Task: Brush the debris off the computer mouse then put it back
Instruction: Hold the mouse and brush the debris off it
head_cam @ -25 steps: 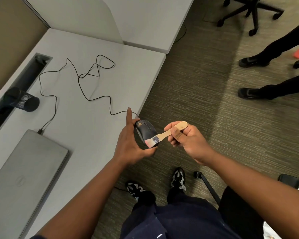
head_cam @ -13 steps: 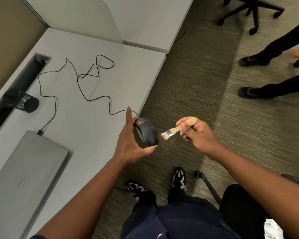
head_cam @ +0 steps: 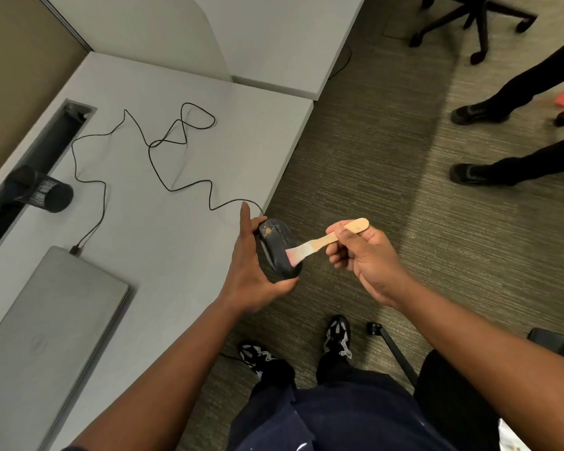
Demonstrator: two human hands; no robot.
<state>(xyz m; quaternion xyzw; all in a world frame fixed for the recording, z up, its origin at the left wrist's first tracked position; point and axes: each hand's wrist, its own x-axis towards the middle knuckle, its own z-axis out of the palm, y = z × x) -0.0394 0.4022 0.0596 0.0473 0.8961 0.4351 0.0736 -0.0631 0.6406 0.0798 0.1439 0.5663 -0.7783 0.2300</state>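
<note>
My left hand [head_cam: 253,271] grips a black wired computer mouse [head_cam: 275,244], held just past the desk's right edge over the carpet. A patch of tan debris [head_cam: 267,230] sits on the mouse's front part. My right hand [head_cam: 363,260] pinches the wooden handle of a small brush [head_cam: 328,239], and its bristles touch the right side of the mouse. The mouse's black cable [head_cam: 176,148] snakes back over the grey desk [head_cam: 176,242].
A closed grey laptop [head_cam: 46,330] lies at the desk's near left, with the cable plugged in at its corner. A black mesh cup [head_cam: 43,190] lies by a cable slot. Another person's legs [head_cam: 508,167] and an office chair base [head_cam: 476,24] stand on the carpet at right.
The brush swept off the mouse to the right, away from it, then came back; its bristles touch the mouse again. My left hand has kept the mouse in about the same place.
</note>
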